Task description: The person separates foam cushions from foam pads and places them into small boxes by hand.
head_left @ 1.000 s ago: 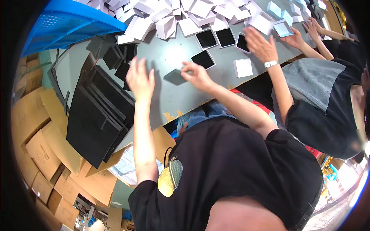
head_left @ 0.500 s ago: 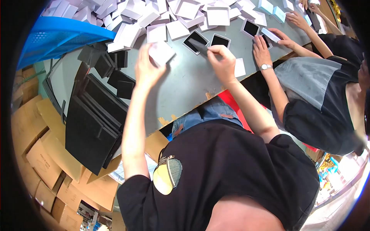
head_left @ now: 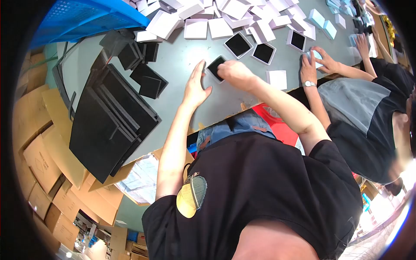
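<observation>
A small white box point(head_left: 222, 81) with a black foam insert point(head_left: 215, 68) inside lies on the table in front of me. My right hand point(head_left: 237, 75) is closed, its curled fingers down on the insert at the box's right side; the fingertips are partly hidden. Just left of the box, my left hand point(head_left: 196, 89) is open with fingers extended and thumb apart, holding nothing. Beyond them sit two more white boxes with black inside, one box point(head_left: 238, 45) behind and another box point(head_left: 263, 53) to the right.
White boxes point(head_left: 195, 28) are heaped at the back. Black foam sheets point(head_left: 115, 117) and smaller foam pieces point(head_left: 148, 81) lie left, near a blue crate point(head_left: 91, 21). A white box part point(head_left: 276, 79) lies right. A co-worker's hands point(head_left: 308, 67) handle a light-blue box beside me.
The white box has gone from my left hand to the table, and that hand has opened. My right hand has brought the black foam piece into the box. The view has shifted somewhat.
</observation>
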A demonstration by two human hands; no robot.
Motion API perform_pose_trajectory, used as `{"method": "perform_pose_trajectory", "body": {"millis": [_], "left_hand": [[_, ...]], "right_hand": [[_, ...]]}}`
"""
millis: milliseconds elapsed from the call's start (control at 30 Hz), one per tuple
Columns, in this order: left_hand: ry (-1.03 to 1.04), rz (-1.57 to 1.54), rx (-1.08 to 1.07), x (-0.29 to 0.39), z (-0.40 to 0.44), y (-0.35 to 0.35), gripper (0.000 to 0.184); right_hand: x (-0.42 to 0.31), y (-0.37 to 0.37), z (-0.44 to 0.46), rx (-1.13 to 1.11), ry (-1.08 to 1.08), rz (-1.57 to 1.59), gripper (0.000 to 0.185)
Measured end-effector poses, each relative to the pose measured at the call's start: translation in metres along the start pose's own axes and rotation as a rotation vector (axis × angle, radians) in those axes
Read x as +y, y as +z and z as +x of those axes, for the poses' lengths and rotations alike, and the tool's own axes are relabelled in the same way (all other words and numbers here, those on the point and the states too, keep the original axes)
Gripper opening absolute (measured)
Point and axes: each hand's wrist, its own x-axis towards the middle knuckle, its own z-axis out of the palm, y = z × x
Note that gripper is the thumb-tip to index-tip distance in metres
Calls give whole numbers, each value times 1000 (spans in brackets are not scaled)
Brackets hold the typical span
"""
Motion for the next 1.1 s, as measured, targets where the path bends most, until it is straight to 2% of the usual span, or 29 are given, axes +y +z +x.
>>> {"method": "perform_pose_trajectory", "body": {"millis": [33,100,167,233,267,333,367,400,467,500,567,600,667,700,767,833,900,967,1100], "left_hand": [[128,192,69,-4,-4,-9,88],[61,620,280,2,-16,-50,75],[-97,768,460,-3,-27,-86,66],[-344,888,368,-32,-34,-98,63],[-428,820,251,-32,-32,-104,62],[-380,618,191,-30,-28,-101,63],[-354,515,162,-26,-26,-95,63],[-313,472,227,-25,-28,-78,67],[-291,358,301,-7,-31,-42,76],[-335,210,231,2,-31,-33,74],[-491,-36,73,19,-30,-11,71],[-489,-57,-23,19,-31,-13,68],[-487,-95,-219,20,-33,-25,63],[-409,-80,-358,17,-25,-39,55],[-363,-8,-469,15,15,-67,50],[-88,245,-74,48,54,-82,56],[263,481,113,29,94,-74,64],[191,523,-65,19,119,-61,73],[82,594,-192,-8,138,-45,43]], "right_hand": [[4,-1,-4,-75,168,-69,4],[25,-4,-19,-80,276,-163,7],[25,-17,-23,-177,519,-281,9],[9,-38,-19,-81,615,-412,9],[4,-41,-14,69,602,-359,11],[-17,-36,7,285,496,-197,9],[-27,-35,23,200,436,4,12],[-39,-30,28,329,222,83,23],[-55,-16,35,255,94,90,35],[-56,-6,35,236,35,92,38],[-53,9,29,229,31,58,31],[-49,15,27,227,28,39,29],[-50,-3,22,88,93,-6,36],[-53,-10,18,19,132,-26,40],[-53,-3,10,44,122,-117,34],[-51,7,-1,86,77,-181,32],[-54,7,-7,119,46,-133,22],[-55,9,-13,92,22,-42,18],[-53,-7,-20,184,173,314,15]]}}
